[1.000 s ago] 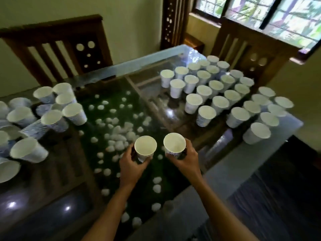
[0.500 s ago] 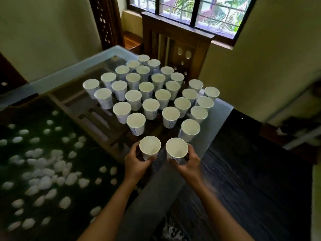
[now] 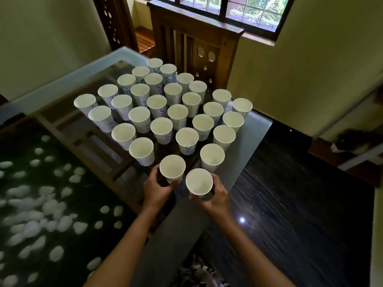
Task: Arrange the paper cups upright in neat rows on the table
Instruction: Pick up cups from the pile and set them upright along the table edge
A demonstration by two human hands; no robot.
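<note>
Left cup (image 3: 172,168), upright, sits in the left grip (image 3: 154,189), fingers curled round its wall. Right cup (image 3: 199,181), at its 4 o'clock, likewise clasped by the right grip (image 3: 215,198). Cup rows (image 3: 161,126) stand at 12 o'clock on the glass worktop (image 3: 257,129). Blue print unreadable.

A single view is given, taken by a wide-angle camera worn on the head. The scene is looked at from above, forward and steeply down, over a corner of the table (image 3: 257,129). The cups (image 3: 161,127) are seen close, their open mouths turned to the lens. The left hand (image 3: 155,189) and right hand (image 3: 215,197) are caught just below them, both forearms entering from the bottom edge. A chair (image 3: 194,42) and window (image 3: 238,9) are taken in at the top, the floor (image 3: 300,214) at the right.
</note>
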